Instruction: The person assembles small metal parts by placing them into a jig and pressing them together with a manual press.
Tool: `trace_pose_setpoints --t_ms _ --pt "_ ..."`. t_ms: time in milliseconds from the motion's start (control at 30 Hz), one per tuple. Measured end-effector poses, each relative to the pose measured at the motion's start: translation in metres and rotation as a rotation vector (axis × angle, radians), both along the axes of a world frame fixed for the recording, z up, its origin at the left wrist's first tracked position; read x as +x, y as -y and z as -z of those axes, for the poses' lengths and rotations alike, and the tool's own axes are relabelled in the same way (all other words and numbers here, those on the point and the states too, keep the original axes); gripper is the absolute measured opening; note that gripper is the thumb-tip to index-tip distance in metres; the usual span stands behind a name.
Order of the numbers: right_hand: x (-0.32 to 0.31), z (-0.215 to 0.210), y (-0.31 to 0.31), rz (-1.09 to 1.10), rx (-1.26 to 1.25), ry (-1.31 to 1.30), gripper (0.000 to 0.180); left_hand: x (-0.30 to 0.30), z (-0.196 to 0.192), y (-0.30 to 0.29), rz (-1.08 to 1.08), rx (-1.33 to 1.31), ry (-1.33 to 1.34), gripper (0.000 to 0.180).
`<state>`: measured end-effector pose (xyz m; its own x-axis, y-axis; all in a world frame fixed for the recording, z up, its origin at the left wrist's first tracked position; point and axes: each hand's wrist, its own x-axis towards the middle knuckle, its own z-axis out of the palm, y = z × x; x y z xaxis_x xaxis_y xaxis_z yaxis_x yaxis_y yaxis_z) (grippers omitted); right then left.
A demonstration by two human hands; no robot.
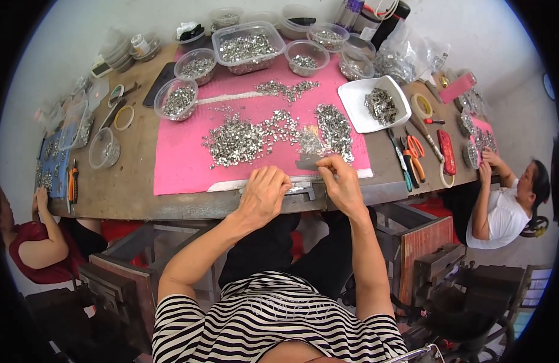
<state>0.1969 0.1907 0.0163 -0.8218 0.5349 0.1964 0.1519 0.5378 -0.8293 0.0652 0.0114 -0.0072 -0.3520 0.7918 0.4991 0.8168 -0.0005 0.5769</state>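
My left hand (pixel 264 195) rests knuckles-up at the near edge of the pink mat (pixel 182 151), fingers curled over a small metal jig (pixel 303 189); what it grips is hidden. My right hand (pixel 341 181) is beside it, fingertips pinched on a flat grey metal strip (pixel 308 163) lying on the mat's edge. Just beyond both hands spreads a wide heap of small silver metal parts (pixel 249 139), with a second heap (pixel 334 127) to its right.
Clear plastic tubs of silver parts (pixel 248 47) line the table's far side, a white square dish (pixel 376 104) sits right. Pliers and scissors (pixel 412 154) lie at the right. Two other people work at the table's left (pixel 40 242) and right (pixel 503 206) ends.
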Motion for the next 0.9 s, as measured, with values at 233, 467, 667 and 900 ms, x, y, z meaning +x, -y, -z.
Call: trace_pose_setpoints --t_ms 233,467,667,900 --pt "0.014 0.018 0.032 0.079 -0.204 -0.178 0.009 0.001 -0.001 -0.001 -0.009 -0.003 -0.067 0.009" --pt "0.008 0.029 0.047 0.018 -0.116 -0.280 0.007 0.004 -0.002 -0.001 -0.017 -0.009 -0.122 0.008" --pt "0.006 0.034 0.054 0.021 -0.130 -0.241 0.006 0.008 0.002 0.001 -0.011 0.069 -0.280 0.011" --pt "0.003 0.032 0.054 0.035 -0.123 -0.225 0.006 0.014 -0.002 0.004 -0.076 0.006 -0.148 0.016"
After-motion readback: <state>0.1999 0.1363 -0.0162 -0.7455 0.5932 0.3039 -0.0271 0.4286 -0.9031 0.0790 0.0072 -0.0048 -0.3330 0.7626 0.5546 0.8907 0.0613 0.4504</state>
